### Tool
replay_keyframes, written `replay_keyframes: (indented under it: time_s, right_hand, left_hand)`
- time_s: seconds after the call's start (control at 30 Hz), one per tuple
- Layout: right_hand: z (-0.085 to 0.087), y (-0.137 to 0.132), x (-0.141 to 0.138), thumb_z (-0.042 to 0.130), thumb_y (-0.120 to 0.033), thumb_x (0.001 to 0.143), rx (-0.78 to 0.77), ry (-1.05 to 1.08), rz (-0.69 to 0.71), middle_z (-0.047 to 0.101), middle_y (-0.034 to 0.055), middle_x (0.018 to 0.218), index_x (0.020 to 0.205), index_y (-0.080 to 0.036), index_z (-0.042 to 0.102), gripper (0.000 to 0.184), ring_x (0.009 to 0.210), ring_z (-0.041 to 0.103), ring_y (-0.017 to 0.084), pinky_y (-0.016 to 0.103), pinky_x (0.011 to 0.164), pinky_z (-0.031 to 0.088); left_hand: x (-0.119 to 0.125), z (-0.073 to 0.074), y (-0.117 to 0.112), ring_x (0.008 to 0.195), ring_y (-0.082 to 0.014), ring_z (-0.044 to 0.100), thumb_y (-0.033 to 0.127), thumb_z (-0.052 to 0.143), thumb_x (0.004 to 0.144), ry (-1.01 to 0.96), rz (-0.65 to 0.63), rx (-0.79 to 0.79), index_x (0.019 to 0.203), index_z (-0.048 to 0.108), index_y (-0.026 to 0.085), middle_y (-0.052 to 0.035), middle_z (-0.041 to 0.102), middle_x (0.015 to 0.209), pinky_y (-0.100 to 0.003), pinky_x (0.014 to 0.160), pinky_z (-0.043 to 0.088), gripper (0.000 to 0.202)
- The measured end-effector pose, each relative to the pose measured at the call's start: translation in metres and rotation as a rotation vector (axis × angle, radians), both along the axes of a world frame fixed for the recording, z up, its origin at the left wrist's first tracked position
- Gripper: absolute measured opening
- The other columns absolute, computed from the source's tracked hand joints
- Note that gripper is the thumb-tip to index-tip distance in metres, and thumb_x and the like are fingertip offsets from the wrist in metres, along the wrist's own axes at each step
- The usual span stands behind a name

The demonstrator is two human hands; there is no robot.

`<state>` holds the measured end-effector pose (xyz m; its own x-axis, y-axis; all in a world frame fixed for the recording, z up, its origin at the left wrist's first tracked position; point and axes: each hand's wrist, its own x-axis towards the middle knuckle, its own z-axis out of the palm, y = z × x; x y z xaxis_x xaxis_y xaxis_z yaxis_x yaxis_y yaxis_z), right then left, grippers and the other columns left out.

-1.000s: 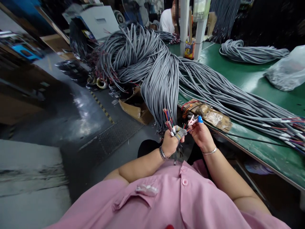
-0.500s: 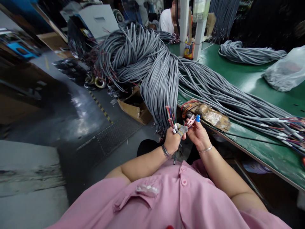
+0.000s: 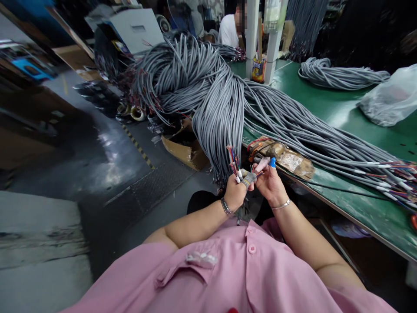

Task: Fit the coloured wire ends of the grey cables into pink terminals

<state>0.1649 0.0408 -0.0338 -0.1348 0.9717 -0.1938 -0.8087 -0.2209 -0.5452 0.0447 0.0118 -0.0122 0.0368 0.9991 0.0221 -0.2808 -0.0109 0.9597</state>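
My left hand (image 3: 235, 192) is closed round several grey cable ends, and a knitted grey covering shows on its thumb. White sleeves (image 3: 239, 174) and fanned-out coloured wires (image 3: 232, 157) stick up above the fist. My right hand (image 3: 273, 186) is beside it, with a blue cover (image 3: 273, 162) on the thumb tip. Its fingers are drawn together at short wire ends (image 3: 254, 168) that point right from the left hand. A pale pink piece (image 3: 262, 164) shows at those fingers; whether it is a wrapped fingertip or a held thing, I cannot tell.
A large heap of grey cables (image 3: 182, 69) spills over the edge of the green table (image 3: 345, 104). A taped wooden block (image 3: 289, 161) lies at the near edge. A cardboard box (image 3: 182, 150) stands below. A plastic bag (image 3: 391, 95) and another person (image 3: 229, 30) are farther back.
My right thumb has shifted slightly right, and the pale pink piece at the right fingers has changed its angle. My left hand still holds the cable ends in the same place.
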Motion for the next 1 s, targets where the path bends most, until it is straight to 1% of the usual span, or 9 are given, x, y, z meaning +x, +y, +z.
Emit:
replay_keyframes:
  time_s: [0.1, 0.23, 0.3, 0.47, 0.57, 0.67, 0.73, 0.87, 1.0]
  right_hand:
    - [0.002, -0.002, 0.002, 0.070, -0.059, 0.074, -0.017, -0.013, 0.024, 0.072, 0.0022, 0.084, 0.079, -0.021, 0.066, 0.039, 0.063, 0.061, 0.013, 0.026, 0.058, 0.052]
    - [0.006, -0.001, 0.004, 0.073, -0.048, 0.076, 0.022, -0.065, -0.041, 0.071, 0.0006, 0.080, 0.082, -0.020, 0.067, 0.030, 0.058, 0.056, 0.010, 0.023, 0.056, 0.049]
    - [0.007, 0.000, 0.003, 0.072, -0.046, 0.078, 0.035, -0.096, -0.063, 0.070, 0.0005, 0.078, 0.084, -0.019, 0.068, 0.028, 0.057, 0.055, 0.009, 0.022, 0.055, 0.049]
    - [0.005, 0.001, -0.002, 0.067, -0.054, 0.079, 0.049, -0.124, -0.079, 0.072, 0.0030, 0.081, 0.078, -0.019, 0.067, 0.035, 0.059, 0.058, 0.012, 0.026, 0.056, 0.050]
    - [0.004, 0.002, -0.003, 0.069, -0.056, 0.076, 0.045, -0.103, -0.055, 0.073, 0.0026, 0.081, 0.077, -0.020, 0.067, 0.036, 0.059, 0.059, 0.012, 0.027, 0.056, 0.050]
    - [0.003, 0.006, -0.003, 0.071, -0.056, 0.074, 0.021, -0.055, -0.024, 0.072, 0.0011, 0.078, 0.069, -0.021, 0.064, 0.036, 0.059, 0.060, 0.012, 0.027, 0.058, 0.051]
    - [0.003, 0.008, -0.003, 0.072, -0.054, 0.074, -0.011, -0.028, -0.028, 0.072, 0.0005, 0.074, 0.066, -0.021, 0.062, 0.036, 0.058, 0.060, 0.012, 0.026, 0.058, 0.051]
    - [0.003, 0.010, -0.005, 0.073, -0.052, 0.075, -0.068, 0.002, -0.065, 0.070, 0.0008, 0.068, 0.066, -0.020, 0.064, 0.034, 0.057, 0.060, 0.012, 0.026, 0.058, 0.052]
    - [0.001, 0.008, -0.006, 0.073, -0.055, 0.074, -0.041, 0.014, -0.073, 0.071, 0.0005, 0.070, 0.069, -0.021, 0.064, 0.035, 0.056, 0.059, 0.012, 0.026, 0.057, 0.052]
  left_hand:
    - [-0.004, 0.001, -0.003, 0.045, -0.0076, 0.046, 0.039, 0.070, 0.076, 0.016, -0.008, -0.008, 0.060, 0.057, 0.016, 0.0023, 0.055, 0.048, -0.023, 0.049, 0.035, 0.031]
    - [-0.011, 0.001, -0.004, 0.045, -0.0080, 0.046, 0.041, 0.071, 0.074, -0.007, -0.049, -0.003, 0.059, 0.057, 0.016, 0.0016, 0.055, 0.048, -0.023, 0.049, 0.035, 0.033]
    - [-0.013, 0.001, -0.003, 0.045, -0.0080, 0.046, 0.040, 0.071, 0.075, -0.029, -0.084, 0.003, 0.060, 0.059, 0.015, 0.0014, 0.055, 0.047, -0.023, 0.049, 0.034, 0.031]
    - [-0.010, 0.003, 0.001, 0.044, -0.0071, 0.045, 0.038, 0.071, 0.075, -0.056, -0.149, 0.027, 0.056, 0.057, 0.015, 0.0009, 0.054, 0.048, -0.023, 0.048, 0.032, 0.034]
    - [-0.007, 0.004, 0.003, 0.043, -0.0073, 0.044, 0.039, 0.070, 0.076, -0.077, -0.159, 0.018, 0.058, 0.060, 0.014, 0.0014, 0.053, 0.046, -0.023, 0.046, 0.031, 0.032]
    - [-0.006, 0.004, 0.005, 0.041, -0.0070, 0.042, 0.040, 0.071, 0.075, -0.075, -0.167, 0.000, 0.058, 0.059, 0.014, 0.0016, 0.053, 0.044, -0.023, 0.046, 0.031, 0.033]
    - [-0.005, 0.004, 0.006, 0.041, -0.0068, 0.042, 0.040, 0.071, 0.075, -0.068, -0.165, -0.004, 0.058, 0.058, 0.014, 0.0015, 0.053, 0.044, -0.023, 0.046, 0.031, 0.033]
    - [-0.005, 0.002, 0.006, 0.042, -0.0066, 0.042, 0.038, 0.071, 0.075, -0.053, -0.151, -0.019, 0.059, 0.058, 0.014, 0.0015, 0.053, 0.044, -0.022, 0.046, 0.031, 0.032]
    - [-0.006, 0.000, 0.005, 0.042, -0.0067, 0.042, 0.039, 0.071, 0.075, -0.045, -0.140, -0.028, 0.058, 0.057, 0.015, 0.0017, 0.053, 0.044, -0.023, 0.046, 0.031, 0.033]
